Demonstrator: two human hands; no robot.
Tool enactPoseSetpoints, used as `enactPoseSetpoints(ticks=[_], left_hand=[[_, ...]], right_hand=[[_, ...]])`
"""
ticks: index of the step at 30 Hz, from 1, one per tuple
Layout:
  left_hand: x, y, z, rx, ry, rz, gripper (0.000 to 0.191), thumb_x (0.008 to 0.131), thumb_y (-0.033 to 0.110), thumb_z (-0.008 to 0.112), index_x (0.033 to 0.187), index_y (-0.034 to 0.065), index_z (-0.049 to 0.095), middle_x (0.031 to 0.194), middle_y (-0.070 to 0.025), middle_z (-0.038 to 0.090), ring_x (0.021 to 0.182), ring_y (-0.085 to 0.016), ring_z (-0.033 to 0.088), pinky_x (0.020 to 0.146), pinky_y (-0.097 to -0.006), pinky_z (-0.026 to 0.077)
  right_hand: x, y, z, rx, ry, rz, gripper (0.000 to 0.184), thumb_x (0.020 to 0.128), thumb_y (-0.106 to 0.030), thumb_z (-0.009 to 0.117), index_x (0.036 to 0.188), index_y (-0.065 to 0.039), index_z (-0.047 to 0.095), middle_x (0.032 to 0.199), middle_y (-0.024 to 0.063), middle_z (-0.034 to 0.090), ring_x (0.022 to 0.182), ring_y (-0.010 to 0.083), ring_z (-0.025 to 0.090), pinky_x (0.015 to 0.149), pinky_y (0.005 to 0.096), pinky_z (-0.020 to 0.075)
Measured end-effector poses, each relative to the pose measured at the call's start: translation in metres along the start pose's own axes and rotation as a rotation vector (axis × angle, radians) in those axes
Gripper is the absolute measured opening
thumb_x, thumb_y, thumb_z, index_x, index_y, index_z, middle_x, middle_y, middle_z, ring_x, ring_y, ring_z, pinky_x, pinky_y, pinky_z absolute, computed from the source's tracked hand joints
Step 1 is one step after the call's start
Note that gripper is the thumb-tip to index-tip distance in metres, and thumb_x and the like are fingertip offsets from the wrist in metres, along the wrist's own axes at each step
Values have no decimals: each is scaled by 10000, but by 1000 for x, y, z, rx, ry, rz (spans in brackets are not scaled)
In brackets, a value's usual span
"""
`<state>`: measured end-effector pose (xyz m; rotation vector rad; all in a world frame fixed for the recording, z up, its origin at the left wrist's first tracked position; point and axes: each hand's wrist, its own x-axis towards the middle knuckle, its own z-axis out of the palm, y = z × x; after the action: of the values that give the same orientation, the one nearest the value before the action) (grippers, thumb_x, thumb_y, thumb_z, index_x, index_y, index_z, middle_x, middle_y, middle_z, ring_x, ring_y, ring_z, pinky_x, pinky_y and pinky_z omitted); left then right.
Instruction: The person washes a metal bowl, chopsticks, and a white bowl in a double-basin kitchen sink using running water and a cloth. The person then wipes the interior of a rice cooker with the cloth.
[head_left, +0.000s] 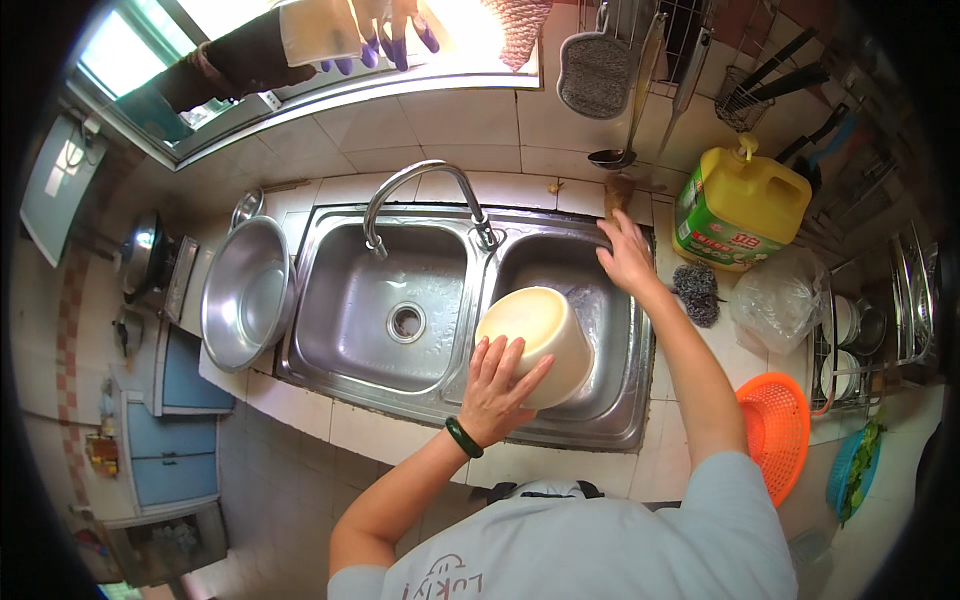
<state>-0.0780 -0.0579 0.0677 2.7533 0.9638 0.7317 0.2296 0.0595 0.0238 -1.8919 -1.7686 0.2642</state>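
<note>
My left hand (498, 390), with a dark green bangle at the wrist, holds a cream-coloured bowl or pot (559, 352) over the right basin (606, 390) of a stainless steel double sink. The vessel is tilted, its round base facing up and to the left. My right hand (628, 253) reaches over the back right corner of the sink, fingers spread, near a small brown object (619, 193) at the wall edge; whether they touch I cannot tell. A chrome gooseneck faucet (427, 166) arches over the left basin (375, 315), where no running water shows.
A large metal basin (250, 294) leans left of the sink. To the right are a yellow detergent jug (739, 202), a steel wool scrubber (697, 294), a clear plastic bag (780, 300), an orange colander (776, 439) and a dish rack (829, 375). A ladle (613, 157) hangs behind.
</note>
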Motion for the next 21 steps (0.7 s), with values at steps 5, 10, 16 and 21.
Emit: enactPoseSetpoints(ticks=[5,10,16,21], left_hand=[[1,8,0,-33,10,-36,999,480,241,844,1386,267,423,1373,-159,345,1280,-374,334,1079,-547,244],[7,19,-7,-90,80,-21,1029,440,228,863,1377,198,439,1384,-181,349,1299,-363,325,1076,-557,235],[6,26,-21,-70,145,47,983,491,168,797,1393,140,405,1367,-216,370,1245,-416,360,1016,-526,305],[19,-5,-13,-13,219,165,1042,453,174,786,1412,133,382,1314,-232,431,1172,-431,434,970,-498,364]], right_hand=[[-100,-30,-33,568,-8,91,301,816,-66,643,1113,-45,600,1104,125,561,1011,233,558,808,311,486],[-188,-67,-38,750,85,323,218,845,-38,601,1063,-38,617,1012,74,586,868,163,578,733,281,482],[-243,-92,-53,504,117,281,131,832,-104,577,935,-51,639,907,125,643,796,282,633,704,369,499],[-305,-130,-46,390,320,354,105,834,-120,565,906,-63,615,907,120,624,814,326,612,703,397,489]])
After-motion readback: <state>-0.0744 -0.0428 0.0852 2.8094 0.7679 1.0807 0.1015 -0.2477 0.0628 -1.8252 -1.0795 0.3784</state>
